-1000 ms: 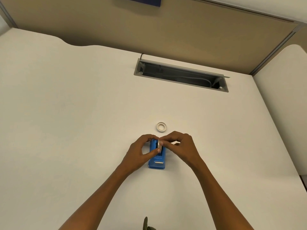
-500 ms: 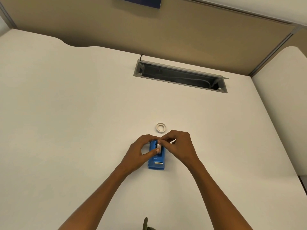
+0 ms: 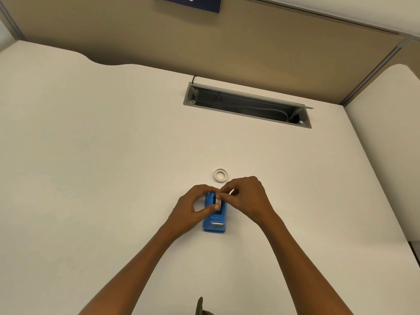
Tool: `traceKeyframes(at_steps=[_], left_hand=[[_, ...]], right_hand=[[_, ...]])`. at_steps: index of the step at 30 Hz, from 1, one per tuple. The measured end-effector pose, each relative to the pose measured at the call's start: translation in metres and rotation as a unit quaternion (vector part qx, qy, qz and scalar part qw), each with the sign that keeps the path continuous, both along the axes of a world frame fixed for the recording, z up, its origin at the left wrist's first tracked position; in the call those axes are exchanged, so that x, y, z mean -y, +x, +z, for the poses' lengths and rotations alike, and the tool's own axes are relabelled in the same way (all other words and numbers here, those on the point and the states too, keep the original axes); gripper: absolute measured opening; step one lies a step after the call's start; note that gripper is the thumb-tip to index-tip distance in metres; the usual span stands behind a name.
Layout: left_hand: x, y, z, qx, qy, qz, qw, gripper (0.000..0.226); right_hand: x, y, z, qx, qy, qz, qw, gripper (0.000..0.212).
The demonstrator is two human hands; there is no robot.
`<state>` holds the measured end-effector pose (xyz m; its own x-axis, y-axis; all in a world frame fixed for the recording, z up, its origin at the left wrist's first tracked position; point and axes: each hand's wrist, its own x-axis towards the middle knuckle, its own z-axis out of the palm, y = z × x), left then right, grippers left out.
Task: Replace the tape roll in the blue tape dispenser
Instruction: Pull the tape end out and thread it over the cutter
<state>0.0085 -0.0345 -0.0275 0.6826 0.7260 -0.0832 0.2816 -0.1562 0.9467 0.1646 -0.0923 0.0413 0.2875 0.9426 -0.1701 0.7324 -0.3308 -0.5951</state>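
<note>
The blue tape dispenser (image 3: pixel 214 220) stands on the white desk (image 3: pixel 91 178), its metal cutter facing me. A white tape roll (image 3: pixel 217 202) sits upright in the dispenser's slot. My left hand (image 3: pixel 193 208) wraps the dispenser's left side, thumb against the roll. My right hand (image 3: pixel 245 198) pinches the roll from the right with thumb and forefinger. A second, thin white ring (image 3: pixel 221 175) lies flat on the desk just beyond my hands.
A grey cable tray opening (image 3: pixel 247 105) is recessed in the desk further back. A tan partition wall (image 3: pixel 227 46) borders the desk's far edge, with a blue sign (image 3: pixel 188 2) on it. Another desk surface (image 3: pixel 386 133) adjoins at the right.
Both hands stay on the dispenser and roll; the roll sits slightly lower in the slot. The camera has tilted up a little.
</note>
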Motion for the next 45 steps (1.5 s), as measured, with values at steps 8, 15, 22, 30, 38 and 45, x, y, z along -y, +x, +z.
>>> traceKeyframes(at_steps=[8,15,22,30,38,45], left_hand=[[0.001,0.0,0.002,0.003,-0.01,0.0,1.0,0.037],[-0.001,-0.01,-0.001,-0.06,-0.044,-0.054,0.996,0.1],[-0.004,-0.013,-0.004,-0.09,-0.024,-0.089,0.992,0.104],[-0.004,-0.012,-0.006,-0.077,-0.011,-0.08,0.994,0.096],[-0.001,-0.009,-0.009,-0.081,-0.007,-0.07,0.994,0.098],[-0.001,-0.009,-0.007,-0.078,-0.002,-0.071,0.994,0.099]], right_hand=[[-0.002,-0.005,0.005,0.082,-0.002,0.04,0.996,0.014],[0.01,-0.006,-0.01,0.092,0.064,0.042,0.993,0.011],[0.022,-0.011,-0.029,0.15,0.142,0.038,0.978,0.004],[0.032,-0.022,-0.035,0.203,0.208,0.014,0.957,0.021],[0.04,-0.028,-0.042,0.233,0.229,-0.006,0.945,0.03],[0.043,-0.033,-0.044,0.252,0.259,-0.023,0.932,0.03]])
